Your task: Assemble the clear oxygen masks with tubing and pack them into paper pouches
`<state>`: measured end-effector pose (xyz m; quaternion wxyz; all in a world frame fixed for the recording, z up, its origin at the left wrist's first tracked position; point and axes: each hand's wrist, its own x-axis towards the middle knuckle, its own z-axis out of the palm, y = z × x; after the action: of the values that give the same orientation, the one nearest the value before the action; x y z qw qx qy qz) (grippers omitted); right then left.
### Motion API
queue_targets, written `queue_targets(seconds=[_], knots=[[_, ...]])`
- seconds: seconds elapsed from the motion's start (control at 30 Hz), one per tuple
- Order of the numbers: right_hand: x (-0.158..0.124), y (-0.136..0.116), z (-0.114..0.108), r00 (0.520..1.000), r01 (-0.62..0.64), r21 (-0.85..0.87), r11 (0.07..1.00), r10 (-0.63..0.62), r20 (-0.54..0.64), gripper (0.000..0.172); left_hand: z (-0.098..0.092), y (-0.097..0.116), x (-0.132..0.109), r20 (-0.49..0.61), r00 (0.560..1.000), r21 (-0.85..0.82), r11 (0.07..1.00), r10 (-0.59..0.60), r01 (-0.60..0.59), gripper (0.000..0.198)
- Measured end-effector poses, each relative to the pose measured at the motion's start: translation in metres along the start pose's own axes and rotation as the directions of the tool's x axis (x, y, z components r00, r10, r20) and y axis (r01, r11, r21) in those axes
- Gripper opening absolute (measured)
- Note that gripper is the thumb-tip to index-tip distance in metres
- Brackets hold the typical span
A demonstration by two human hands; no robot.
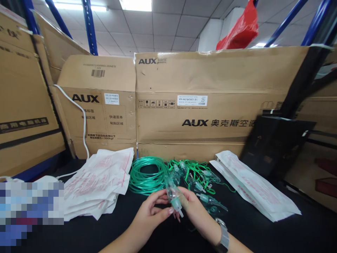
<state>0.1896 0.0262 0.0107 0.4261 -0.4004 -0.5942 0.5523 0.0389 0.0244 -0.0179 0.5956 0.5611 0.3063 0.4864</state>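
Note:
A clear plastic oxygen mask (171, 188) with a pale green connector (176, 203) is held up in front of me, its nozzle pointing down toward me. My left hand (155, 211) is closed on the mask's left side, thumb near the connector. From the right, my right hand (192, 207) wraps round the same mask; some of its fingers are hidden behind it. Just beyond my hands lies a coil of green tubing (134, 181). To its right is a heap of more clear masks with green elastic straps (196, 168). Another mask (210, 202) rests beside my right wrist.
Several flat white pouches with red print (97, 182) are stacked at left; more white pouches (258, 186) lie at right. Cardboard panels (195, 77) wall off the back of the black table (126, 225). A black box (273, 144) stands back right, and a white cable (84, 123) hangs at left.

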Motion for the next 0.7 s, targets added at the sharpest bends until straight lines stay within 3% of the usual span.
queue_targets(seconds=[0.13, 0.23, 0.33, 0.4, 0.5, 0.57, 0.7], knots=[[-0.003, 0.001, 0.007, 0.989, -0.116, 0.178, 0.977, 0.097, 0.11, 0.042, 0.001, 0.012, -0.004, 0.108, 0.994, -0.065, 0.998, -0.019, 0.026, 0.049], [-0.006, -0.004, 0.006, 0.969, -0.19, 0.273, 0.943, 0.136, 0.206, 0.038, 0.002, 0.027, -0.008, 0.115, 0.993, -0.179, 0.983, -0.025, 0.045, 0.038], [-0.005, -0.005, 0.001, 0.964, -0.24, 0.337, 0.91, 0.184, 0.19, 0.027, 0.001, 0.036, -0.009, 0.093, 0.996, -0.276, 0.961, -0.001, 0.027, 0.022], [-0.003, -0.003, -0.004, 0.96, -0.275, 0.381, 0.883, 0.229, 0.163, 0.024, -0.003, 0.039, -0.007, 0.065, 0.998, -0.202, 0.979, 0.027, -0.013, 0.022], [-0.001, 0.002, -0.009, 0.953, -0.3, 0.4, 0.866, 0.256, 0.161, 0.024, -0.008, 0.036, -0.003, 0.114, 0.99, 0.117, 0.988, 0.084, -0.097, 0.018], [0.0, 0.004, -0.012, 0.948, -0.313, 0.403, 0.86, 0.262, 0.179, 0.02, -0.009, 0.031, -0.002, 0.125, 0.988, 0.268, 0.955, 0.092, -0.123, 0.027], [0.001, 0.004, -0.012, 0.944, -0.323, 0.424, 0.846, 0.259, 0.203, 0.019, -0.008, 0.021, 0.001, 0.0, 1.0, 0.29, 0.957, 0.025, -0.024, 0.052]])
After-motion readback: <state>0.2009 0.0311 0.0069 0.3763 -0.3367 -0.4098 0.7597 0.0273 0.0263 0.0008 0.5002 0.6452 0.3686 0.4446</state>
